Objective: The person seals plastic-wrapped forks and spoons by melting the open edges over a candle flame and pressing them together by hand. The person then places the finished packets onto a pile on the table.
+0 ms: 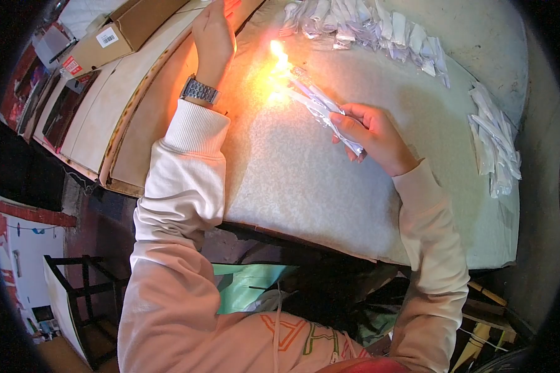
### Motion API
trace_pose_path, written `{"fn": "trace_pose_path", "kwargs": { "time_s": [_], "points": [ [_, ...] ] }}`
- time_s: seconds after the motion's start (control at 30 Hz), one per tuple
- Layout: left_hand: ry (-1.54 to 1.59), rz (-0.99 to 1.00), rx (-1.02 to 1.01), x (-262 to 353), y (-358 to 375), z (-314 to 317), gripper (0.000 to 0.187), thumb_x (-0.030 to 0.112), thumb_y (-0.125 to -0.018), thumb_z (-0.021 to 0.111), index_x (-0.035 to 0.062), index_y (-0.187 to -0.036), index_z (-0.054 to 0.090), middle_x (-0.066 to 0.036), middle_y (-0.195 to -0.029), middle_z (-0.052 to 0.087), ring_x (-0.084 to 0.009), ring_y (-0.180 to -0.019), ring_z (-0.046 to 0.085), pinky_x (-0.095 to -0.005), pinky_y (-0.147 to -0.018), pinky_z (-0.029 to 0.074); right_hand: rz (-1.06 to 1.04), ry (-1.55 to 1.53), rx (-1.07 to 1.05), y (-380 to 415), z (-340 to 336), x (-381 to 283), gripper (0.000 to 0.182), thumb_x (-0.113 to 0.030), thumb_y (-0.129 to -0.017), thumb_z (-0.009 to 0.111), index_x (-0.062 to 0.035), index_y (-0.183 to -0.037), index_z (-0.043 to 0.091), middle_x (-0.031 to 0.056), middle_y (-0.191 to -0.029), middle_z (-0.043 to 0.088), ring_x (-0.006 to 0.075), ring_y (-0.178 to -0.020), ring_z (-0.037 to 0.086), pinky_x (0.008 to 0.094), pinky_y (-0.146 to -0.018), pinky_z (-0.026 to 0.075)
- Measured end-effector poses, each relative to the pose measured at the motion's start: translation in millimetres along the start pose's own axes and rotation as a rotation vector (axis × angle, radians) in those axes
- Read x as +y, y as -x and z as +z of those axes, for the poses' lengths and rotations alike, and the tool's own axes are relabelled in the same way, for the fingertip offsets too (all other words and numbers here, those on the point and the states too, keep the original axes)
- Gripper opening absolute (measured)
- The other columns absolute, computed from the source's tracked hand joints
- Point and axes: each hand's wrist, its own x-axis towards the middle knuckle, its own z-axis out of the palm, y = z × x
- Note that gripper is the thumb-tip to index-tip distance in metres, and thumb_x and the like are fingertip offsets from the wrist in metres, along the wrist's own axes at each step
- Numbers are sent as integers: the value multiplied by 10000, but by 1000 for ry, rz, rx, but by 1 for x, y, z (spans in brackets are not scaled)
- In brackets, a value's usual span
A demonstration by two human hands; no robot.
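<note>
My right hand (370, 133) grips a bundle of thin white strips in clear plastic wrapping (320, 109), thumb on top. The bundle slants up and left over the white-covered table. A bright flame (280, 56) burns at its far end; the glare hides whether the bundle's tip is alight or something behind it burns. My left hand (213, 34), with a metal watch (199, 91) on the wrist, is raised left of the flame and apart from the bundle. Its fingers look stretched out, and their tips are cut off by the top edge.
A row of similar plastic-wrapped pieces (367, 25) lies along the table's far edge. Another pile (494, 140) is at the right, by the wall. An open cardboard box (106, 40) stands on a wooden surface at the left. Below left is a black-framed stool (84, 304).
</note>
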Motion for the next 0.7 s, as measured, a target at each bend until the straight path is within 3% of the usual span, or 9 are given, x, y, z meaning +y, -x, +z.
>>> {"fn": "trace_pose_path", "kwargs": {
  "time_s": [0.17, 0.27, 0.7],
  "points": [
    [-24, 5, 9, 0, -1, 0, 468, 321, -991, 383, -74, -1011, 632, -158, -1034, 651, -224, -997, 586, -315, -921, 408, 2, -5, 14, 0, 0, 0, 339, -333, -921, 552, 0, -972, 598, 41, -740, 619, 63, -488, 509, 207, -405, 407],
    [-16, -3, 9, 3, -1, 1, 468, 321, -990, 384, -75, -1014, 633, -159, -1037, 650, -224, -997, 585, -314, -923, 406, 18, -18, 16, 0, 1, 0, 285, -317, -930, 550, -40, -965, 602, -6, -734, 598, 39, -488, 482, 195, -424, 376],
    [98, -41, -6, -3, -2, 0, 447, 295, -991, 378, -75, -1041, 625, -164, -1051, 648, -227, -1001, 593, -316, -915, 421, 21, -10, 21, 0, 1, -1, 304, -324, -928, 548, -29, -979, 601, 8, -742, 606, 46, -492, 490, 197, -415, 386]
  ]
}}
